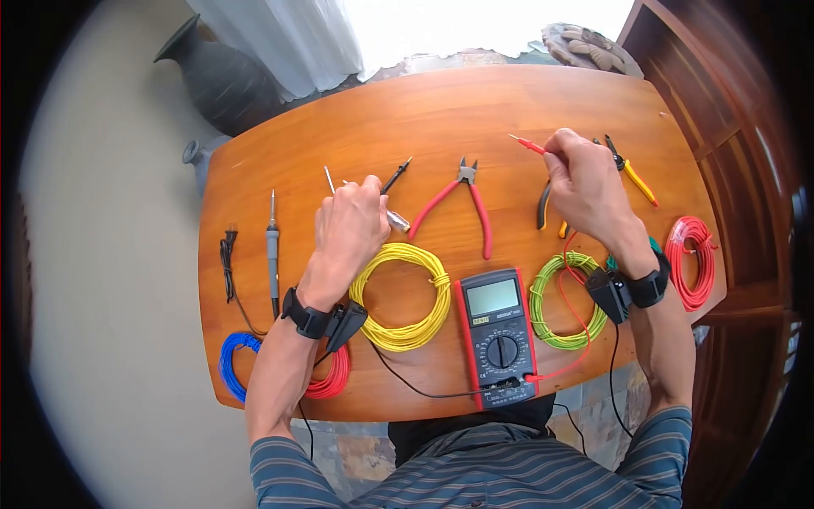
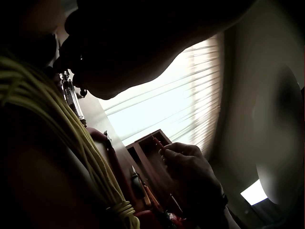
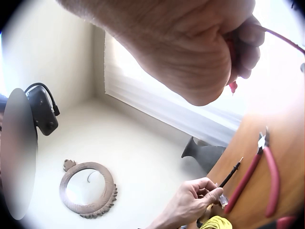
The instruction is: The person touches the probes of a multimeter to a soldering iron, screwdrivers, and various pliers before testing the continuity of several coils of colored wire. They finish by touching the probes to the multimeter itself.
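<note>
My left hand (image 1: 349,222) grips a black test probe (image 1: 396,175), its tip pointing away and to the right. Partly under that hand lies a screwdriver with a clear handle (image 1: 397,221). My right hand (image 1: 587,182) pinches a red test probe (image 1: 527,145), tip to the left, above the table's far right part. Thin leads run from both probes to the multimeter (image 1: 498,339), which lies near the front edge with its display facing up. Red-handled diagonal cutters (image 1: 467,175) lie between the hands. In the left wrist view, the left hand is a dark silhouette.
A yellow wire coil (image 1: 403,341) lies before the left hand, a green-yellow coil (image 1: 538,299) right of the multimeter. A soldering iron (image 1: 272,254) and blue coil (image 1: 227,366) are left. Yellow-and-black-handled pliers (image 1: 640,183) lie behind the right hand, a red coil (image 1: 704,280) at the right edge.
</note>
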{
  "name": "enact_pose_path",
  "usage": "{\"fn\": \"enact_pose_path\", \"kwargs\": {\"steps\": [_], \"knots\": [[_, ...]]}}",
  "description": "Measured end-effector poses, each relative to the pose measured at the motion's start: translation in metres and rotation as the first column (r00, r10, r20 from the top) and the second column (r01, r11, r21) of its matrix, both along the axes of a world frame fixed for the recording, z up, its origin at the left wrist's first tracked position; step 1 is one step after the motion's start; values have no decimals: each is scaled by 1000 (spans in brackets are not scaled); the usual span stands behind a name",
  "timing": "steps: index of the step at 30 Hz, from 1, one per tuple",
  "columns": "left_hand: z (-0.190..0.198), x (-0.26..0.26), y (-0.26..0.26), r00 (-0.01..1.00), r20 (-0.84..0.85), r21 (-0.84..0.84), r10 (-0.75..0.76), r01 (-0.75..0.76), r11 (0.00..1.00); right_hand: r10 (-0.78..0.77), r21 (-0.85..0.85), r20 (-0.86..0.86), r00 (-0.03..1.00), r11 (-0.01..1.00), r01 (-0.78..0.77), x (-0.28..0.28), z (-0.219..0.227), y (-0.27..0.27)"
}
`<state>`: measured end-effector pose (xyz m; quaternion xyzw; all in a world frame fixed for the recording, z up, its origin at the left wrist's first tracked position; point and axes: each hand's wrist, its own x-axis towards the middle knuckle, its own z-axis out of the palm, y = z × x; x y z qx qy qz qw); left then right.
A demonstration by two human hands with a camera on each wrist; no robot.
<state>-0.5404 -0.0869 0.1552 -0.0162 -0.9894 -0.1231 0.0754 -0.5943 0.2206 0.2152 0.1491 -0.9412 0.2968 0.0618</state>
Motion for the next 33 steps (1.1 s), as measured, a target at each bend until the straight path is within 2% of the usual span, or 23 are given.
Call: {"fn": "enact_pose_path", "kwargs": {"steps": [4, 8, 11, 13, 17, 19, 22, 26, 28, 31, 33], "knots": [[-4, -5, 5, 1000, -2, -4, -16, 16, 1000, -38, 19, -63, 997, 999, 40, 2, 0, 32], [-8, -12, 5, 996, -21, 9, -81, 81, 997, -115, 32, -8, 993, 993, 115, 3, -1, 55], [-7, -13, 5, 993, -24, 8, -117, 117, 993, -99, 61, -1, 995, 993, 99, -2, -19, 68], [-2, -12, 8, 992, -19, -1, -128, 128, 992, -145, 62, 77, 986, 988, 140, -10, -31, 76], [15, -3, 14, 996, -51, -61, -74, 70, 996, -161, 31, 103, 982, 987, 159, -16, -39, 76], [24, 2, 16, 994, -83, -66, -75, 69, 995, -199, 156, 143, 970, 972, 177, -20, -46, 76], [41, 7, 22, 992, -90, -80, -93, 86, 993, -229, 216, 102, 968, 955, 203, -21, -56, 80], [57, 17, 36, 983, -104, -38, -154, 151, 988, -219, 134, 127, 967, 970, 202, -16, -47, 84], [63, 15, 53, 976, -111, -16, -187, 187, 982, -215, 35, 4, 977, 976, 214, -11, -43, 88], [64, 0, 84, 953, -106, 49, -282, 289, 956, -237, -49, -1, 971, 970, 237, -2, -32, 94], [55, -19, 105, 916, -94, 90, -391, 399, 913, -252, -48, -23, 968, 967, 250, 4, -25, 101]]}}
